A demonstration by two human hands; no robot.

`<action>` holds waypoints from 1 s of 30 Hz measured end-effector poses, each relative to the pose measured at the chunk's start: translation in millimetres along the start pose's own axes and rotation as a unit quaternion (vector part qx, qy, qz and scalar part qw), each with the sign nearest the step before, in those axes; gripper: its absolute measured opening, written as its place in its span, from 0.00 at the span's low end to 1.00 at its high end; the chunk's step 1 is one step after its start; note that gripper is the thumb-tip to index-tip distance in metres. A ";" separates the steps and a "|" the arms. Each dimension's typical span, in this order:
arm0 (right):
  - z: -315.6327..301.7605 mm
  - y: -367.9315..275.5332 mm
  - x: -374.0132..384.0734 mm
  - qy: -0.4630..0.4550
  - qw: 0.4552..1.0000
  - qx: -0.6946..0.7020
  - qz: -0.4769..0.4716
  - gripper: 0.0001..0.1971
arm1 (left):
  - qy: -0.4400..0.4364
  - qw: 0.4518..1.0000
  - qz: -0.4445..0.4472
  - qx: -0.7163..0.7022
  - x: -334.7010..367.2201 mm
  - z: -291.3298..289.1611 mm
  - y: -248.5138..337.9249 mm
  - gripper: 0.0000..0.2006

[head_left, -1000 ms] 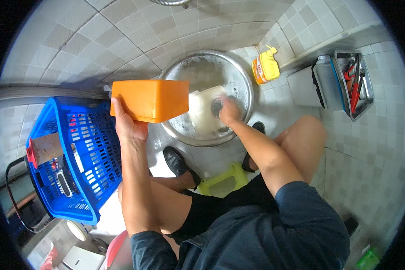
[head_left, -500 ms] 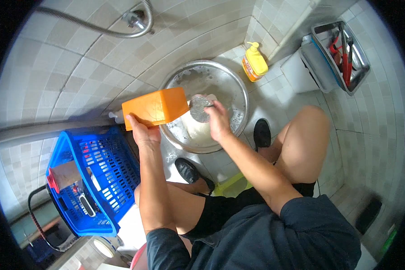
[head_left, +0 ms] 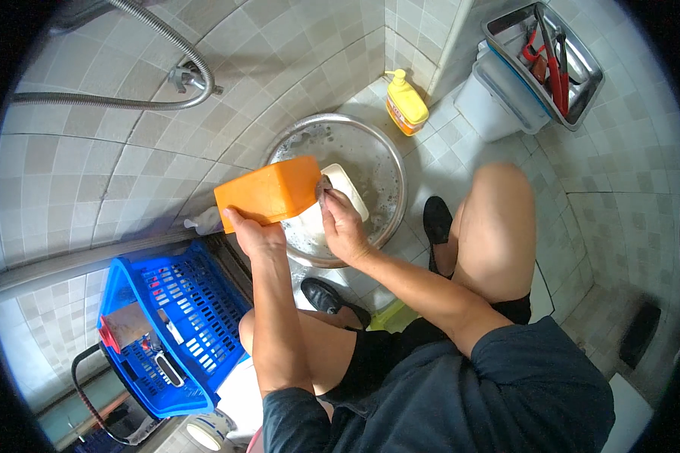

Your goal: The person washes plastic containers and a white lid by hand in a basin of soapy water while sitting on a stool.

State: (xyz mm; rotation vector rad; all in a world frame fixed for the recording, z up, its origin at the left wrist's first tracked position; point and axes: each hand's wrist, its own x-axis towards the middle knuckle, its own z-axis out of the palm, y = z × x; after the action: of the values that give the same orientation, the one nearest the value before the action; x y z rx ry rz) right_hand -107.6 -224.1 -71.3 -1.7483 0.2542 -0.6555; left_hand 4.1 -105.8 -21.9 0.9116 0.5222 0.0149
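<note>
My left hand grips an orange plastic box from below at its near side, tilted over the left part of a wide metal basin. In my right hand is a grey metallic scouring pad, pinched and pressed to the box's right end; fingers cover much of it. A cream-white plastic container lies in the basin behind my right hand, partly hidden. Cloudy, soapy water and bits of foam show around it.
A yellow pump bottle stands beyond the basin. At upper right, a metal tray of red-handled tools rests on stacked plastic containers. A blue basket is at left. A shower hose hangs on the tiled wall.
The scouring pad has moved left from beside the box onto its right end, with my right hand turning. The view has shifted slightly. The white container shows more now.
</note>
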 end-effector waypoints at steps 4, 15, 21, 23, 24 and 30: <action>8.6 -54.2 -3.7 -0.026 0.997 0.013 -0.069 0.16 | 0.028 1.000 -0.015 0.001 1.3 -6.5 6.5 0.29; 7.6 -62.8 0.5 -0.041 0.992 0.013 -0.118 0.14 | -0.004 1.000 0.014 0.004 8.0 -16.0 5.1 0.28; 2.9 -3.4 -4.6 -0.008 0.998 -0.062 -0.029 0.16 | -0.005 1.000 -0.001 0.000 -9.7 4.7 1.5 0.28; 13.0 -4.4 -9.6 0.010 1.000 -0.009 0.003 0.14 | -0.013 1.000 0.007 0.002 -4.3 1.4 1.0 0.28; 17.0 -9.5 -10.1 0.029 0.998 0.044 0.033 0.13 | -0.003 1.000 0.010 0.002 0.3 -1.5 2.5 0.29; 14.9 -33.1 7.0 0.053 0.703 0.547 0.451 0.14 | -0.035 0.999 0.009 -0.017 18.1 -20.0 2.9 0.33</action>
State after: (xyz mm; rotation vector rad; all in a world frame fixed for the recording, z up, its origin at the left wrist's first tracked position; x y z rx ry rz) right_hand -99.2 -205.9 -40.1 -0.2890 0.5949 -0.0651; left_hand 11.7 -84.9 -37.3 0.8805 0.4467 0.0089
